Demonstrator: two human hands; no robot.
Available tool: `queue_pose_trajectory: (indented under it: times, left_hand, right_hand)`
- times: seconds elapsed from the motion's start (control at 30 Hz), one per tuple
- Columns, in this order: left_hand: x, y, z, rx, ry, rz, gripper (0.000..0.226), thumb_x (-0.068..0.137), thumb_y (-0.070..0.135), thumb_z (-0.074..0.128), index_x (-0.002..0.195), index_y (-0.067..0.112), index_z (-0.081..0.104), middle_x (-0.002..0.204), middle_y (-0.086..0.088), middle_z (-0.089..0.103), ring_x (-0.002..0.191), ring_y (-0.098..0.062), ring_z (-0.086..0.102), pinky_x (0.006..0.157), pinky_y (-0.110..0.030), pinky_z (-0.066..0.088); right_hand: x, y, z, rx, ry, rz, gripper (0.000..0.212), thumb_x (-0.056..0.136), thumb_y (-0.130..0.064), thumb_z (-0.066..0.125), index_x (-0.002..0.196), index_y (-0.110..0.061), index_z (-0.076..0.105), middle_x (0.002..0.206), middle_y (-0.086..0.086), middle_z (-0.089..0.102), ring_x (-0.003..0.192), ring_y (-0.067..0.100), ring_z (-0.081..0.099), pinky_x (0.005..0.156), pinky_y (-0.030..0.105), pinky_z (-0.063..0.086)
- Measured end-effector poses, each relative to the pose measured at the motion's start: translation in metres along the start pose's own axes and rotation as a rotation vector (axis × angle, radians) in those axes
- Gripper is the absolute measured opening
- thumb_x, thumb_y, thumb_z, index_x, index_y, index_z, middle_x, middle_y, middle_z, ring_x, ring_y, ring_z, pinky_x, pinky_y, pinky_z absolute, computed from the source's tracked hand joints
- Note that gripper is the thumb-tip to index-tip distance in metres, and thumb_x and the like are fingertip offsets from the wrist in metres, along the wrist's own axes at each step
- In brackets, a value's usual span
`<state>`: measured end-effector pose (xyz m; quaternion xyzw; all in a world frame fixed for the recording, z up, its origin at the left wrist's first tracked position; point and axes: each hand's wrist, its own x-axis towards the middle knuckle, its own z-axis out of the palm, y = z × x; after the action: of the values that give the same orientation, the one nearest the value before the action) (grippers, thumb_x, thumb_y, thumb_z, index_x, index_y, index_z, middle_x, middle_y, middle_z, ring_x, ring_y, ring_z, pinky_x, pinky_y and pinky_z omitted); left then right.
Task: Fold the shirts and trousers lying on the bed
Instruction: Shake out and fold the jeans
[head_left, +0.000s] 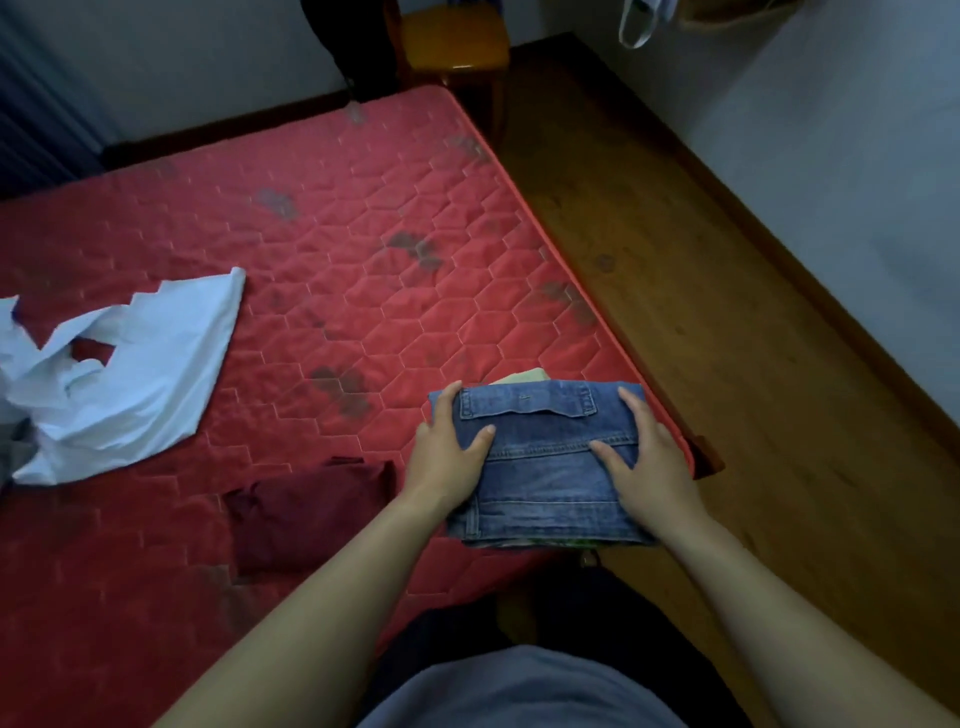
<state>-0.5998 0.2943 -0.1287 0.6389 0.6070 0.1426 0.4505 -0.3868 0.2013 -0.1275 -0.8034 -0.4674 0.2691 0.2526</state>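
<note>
Bed (322, 249): red, quilted.
Left hand (447, 457): fingers almost straight, pressing jeans (545, 467) on the left side.
Right hand (649, 457): fingers straight, pressing right side.
Jeans: blue, folded small, near right bed edge.

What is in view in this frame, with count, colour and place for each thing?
jeans: one, blue, folded, at the mattress's right edge
pale garment: one, cream, under the jeans, mostly hidden
shirt: one, white, unfolded, mattress left side
dark garment: one, dark red, left of the jeans
mattress: one, red, quilted
chair: one, yellow-brown, beyond the far corner
floor: brown wood, right of the mattress
left grip: one bare hand, on the jeans' left side
right grip: one bare hand, on the jeans' right side
</note>
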Motion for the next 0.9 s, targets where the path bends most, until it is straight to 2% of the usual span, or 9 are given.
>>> queue_pose_trajectory:
  times: [0.23, 0.43, 0.53, 0.7, 0.9]
  left_hand:
    - [0.024, -0.005, 0.037, -0.134, 0.099, -0.251, 0.070, 0.088, 0.034, 0.061, 0.144, 0.037, 0.018, 0.132, -0.016, 0.042, 0.115, -0.031, 0.050, 0.098, -0.041, 0.043]
    - [0.050, -0.021, 0.072, -0.294, 0.219, -0.340, 0.067, 0.085, 0.019, 0.067, 0.139, 0.035, 0.031, 0.135, -0.006, 0.046, 0.121, -0.025, 0.046, 0.100, -0.044, 0.042]
    - [0.068, -0.033, 0.090, -0.322, 0.282, -0.388, 0.064, 0.083, 0.015, 0.068, 0.137, 0.031, 0.036, 0.130, -0.005, 0.050, 0.118, -0.023, 0.050, 0.099, -0.041, 0.042]
    - [0.107, -0.060, 0.109, -0.235, 0.307, -0.410, 0.066, 0.082, 0.017, 0.068, 0.139, 0.030, 0.036, 0.130, -0.010, 0.050, 0.118, -0.023, 0.049, 0.102, -0.038, 0.039]
    - [0.165, -0.097, 0.128, -0.151, 0.311, -0.355, 0.066, 0.080, 0.021, 0.069, 0.137, 0.034, 0.038, 0.126, -0.008, 0.053, 0.113, -0.020, 0.051, 0.098, -0.026, 0.038]
  right_hand:
    - [0.086, 0.025, 0.006, -0.067, -0.273, -0.138, 0.065, 0.090, -0.036, 0.058, 0.144, -0.033, 0.022, 0.131, 0.009, 0.045, 0.115, 0.026, 0.048, 0.089, 0.033, 0.040]
    - [0.137, 0.060, 0.024, -0.077, -0.408, -0.226, 0.063, 0.090, -0.031, 0.058, 0.144, -0.030, 0.025, 0.129, 0.010, 0.045, 0.113, 0.024, 0.048, 0.085, 0.025, 0.034]
    - [0.157, 0.073, 0.041, -0.108, -0.445, -0.226, 0.063, 0.090, -0.030, 0.058, 0.144, -0.030, 0.025, 0.128, 0.010, 0.045, 0.112, 0.025, 0.049, 0.083, 0.026, 0.035]
    - [0.189, 0.089, 0.075, -0.140, -0.481, -0.197, 0.063, 0.090, -0.031, 0.057, 0.144, -0.030, 0.024, 0.128, 0.010, 0.046, 0.112, 0.027, 0.050, 0.089, 0.039, 0.042]
    - [0.225, 0.118, 0.118, -0.074, -0.429, -0.147, 0.062, 0.090, -0.027, 0.059, 0.143, -0.028, 0.026, 0.123, 0.010, 0.047, 0.112, 0.023, 0.049, 0.088, 0.025, 0.034]
